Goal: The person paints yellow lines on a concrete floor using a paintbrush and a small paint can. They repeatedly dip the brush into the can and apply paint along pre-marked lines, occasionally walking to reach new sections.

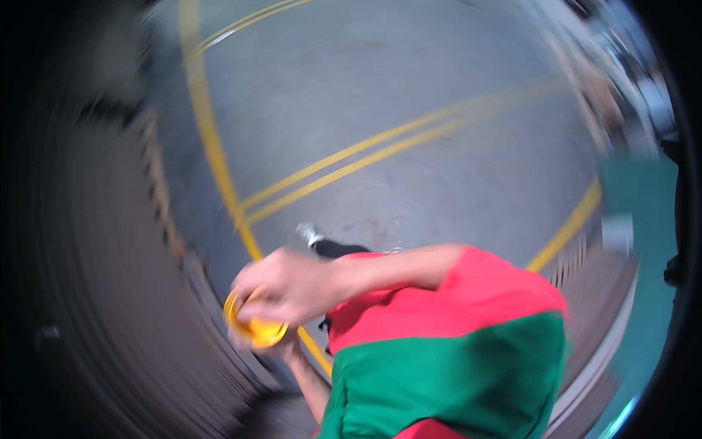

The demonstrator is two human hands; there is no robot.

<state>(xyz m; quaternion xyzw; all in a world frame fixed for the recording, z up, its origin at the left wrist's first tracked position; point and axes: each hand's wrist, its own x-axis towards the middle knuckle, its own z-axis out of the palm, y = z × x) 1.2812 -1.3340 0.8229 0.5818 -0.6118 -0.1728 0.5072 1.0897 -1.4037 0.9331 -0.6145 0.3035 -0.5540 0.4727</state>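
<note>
A round, hollow yellow thing with a raised rim is held out in front of me to the left; motion blur hides its exact kind. My right hand reaches across from the right and is closed on it from above, its fingers curled over the rim into the hollow. Beneath it, my left hand is mostly covered by the yellow thing and the right hand. What shows of it is closed against the underside. A red and green sleeve covers my right upper arm.
Yellow lines cross the grey floor. Along the left runs a tall, blurred brown-grey stack or wall. At the right is a green surface with a pale item on it. A shoe shows below me.
</note>
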